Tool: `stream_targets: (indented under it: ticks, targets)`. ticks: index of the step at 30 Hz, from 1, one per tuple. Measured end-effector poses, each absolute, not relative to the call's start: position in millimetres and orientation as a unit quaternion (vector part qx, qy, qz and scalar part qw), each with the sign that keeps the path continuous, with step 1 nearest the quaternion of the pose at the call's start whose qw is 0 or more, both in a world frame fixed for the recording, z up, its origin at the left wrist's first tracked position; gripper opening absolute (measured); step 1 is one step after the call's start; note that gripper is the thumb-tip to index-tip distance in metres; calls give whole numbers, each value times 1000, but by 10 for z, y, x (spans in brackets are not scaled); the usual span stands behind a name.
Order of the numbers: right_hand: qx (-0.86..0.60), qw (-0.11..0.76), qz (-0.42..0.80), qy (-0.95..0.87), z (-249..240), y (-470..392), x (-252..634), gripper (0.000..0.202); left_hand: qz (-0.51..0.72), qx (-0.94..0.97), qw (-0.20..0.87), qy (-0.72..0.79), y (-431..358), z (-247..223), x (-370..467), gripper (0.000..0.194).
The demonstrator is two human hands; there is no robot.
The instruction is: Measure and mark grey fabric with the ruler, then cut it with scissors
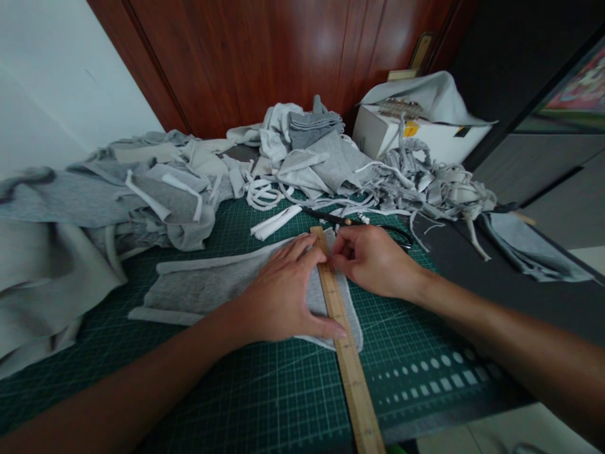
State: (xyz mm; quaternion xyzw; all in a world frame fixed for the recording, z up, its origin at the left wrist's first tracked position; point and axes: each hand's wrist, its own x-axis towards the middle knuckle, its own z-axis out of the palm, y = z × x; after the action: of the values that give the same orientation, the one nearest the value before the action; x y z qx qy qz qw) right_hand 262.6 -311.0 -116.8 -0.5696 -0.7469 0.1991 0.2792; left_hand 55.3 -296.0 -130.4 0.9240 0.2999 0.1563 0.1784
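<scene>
A grey piece of fabric with folded, paler long edges lies flat on the green cutting mat. Across its right end rests a wooden ruler, slanting toward the mat's front edge. My left hand is spread over the fabric, its thumb and fingertips pressing on the ruler. At the ruler's right edge, close to its far end, my right hand has its fingers pinched together over the fabric. Whatever sits in that pinch is hidden. Black-handled scissors lie just beyond my right hand.
Grey cloth is heaped at the left, with folded fabric at the back. Tangled fabric strips lie before a white box. A small white roll of cloth lies near the scissors. A wooden door stands behind.
</scene>
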Motion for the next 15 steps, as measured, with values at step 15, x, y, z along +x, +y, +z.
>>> stream_targets:
  ticks: [15]
  targets:
    - [-568,262,344,-701,-1220,-3970,2610,12,166,918,198,302,-2967,-1283,564,92]
